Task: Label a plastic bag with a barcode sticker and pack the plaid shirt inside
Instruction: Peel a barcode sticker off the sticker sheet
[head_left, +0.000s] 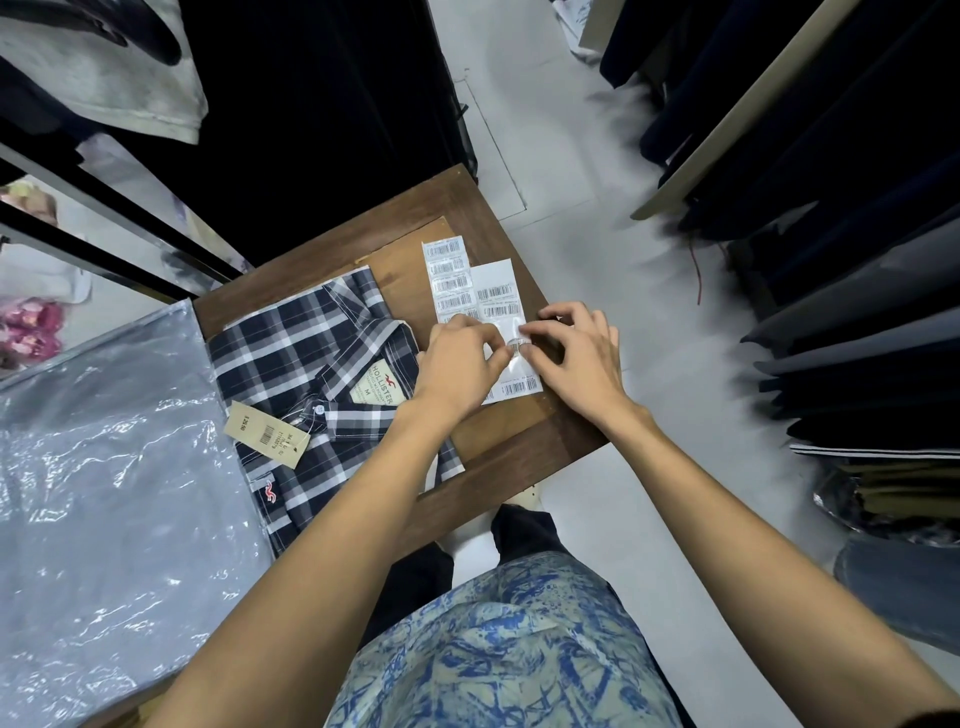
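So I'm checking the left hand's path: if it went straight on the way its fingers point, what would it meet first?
Probably the right hand. The left hand points rightward across the sticker sheet, and their fingertips nearly meet over the sticker being peeled; depth between them is unclear.

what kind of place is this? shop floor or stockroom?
Likely a clothing shop's back room or packing corner. A tagged plaid shirt lies on a small wooden table beside barcode sticker sheets and a plastic bag; dark garments hang at right.

Both hands (460, 364) (576, 345) pinch, seemingly, one sticker (517, 344); plaid shirt (322, 374) beside.
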